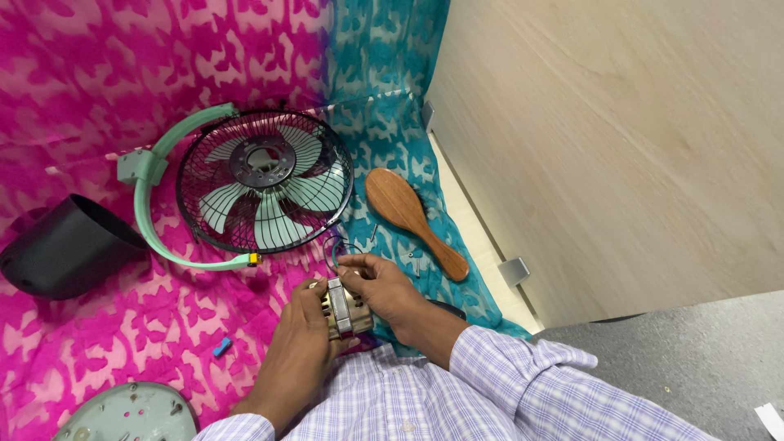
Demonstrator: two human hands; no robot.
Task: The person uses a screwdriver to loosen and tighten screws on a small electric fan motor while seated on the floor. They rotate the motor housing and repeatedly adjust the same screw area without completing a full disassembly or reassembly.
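My left hand (300, 341) and my right hand (384, 286) together grip a small metal fan motor (346, 309) over the pink and teal cloth (98, 73). Thin wires (336, 247) loop up from the motor near my right fingertips. Just beyond lies a black wire fan guard with pale green blades (265, 181), ringed by a mint green bracket (151, 184). A wooden hairbrush (412, 219) lies back-up to the right of the guard.
A black plastic cone-shaped housing (61, 245) lies at the left. A grey-green round base plate (131, 412) sits at the bottom left, and a small blue piece (221, 347) lies near it. A light wooden panel (612, 139) stands at the right above grey floor (702, 359).
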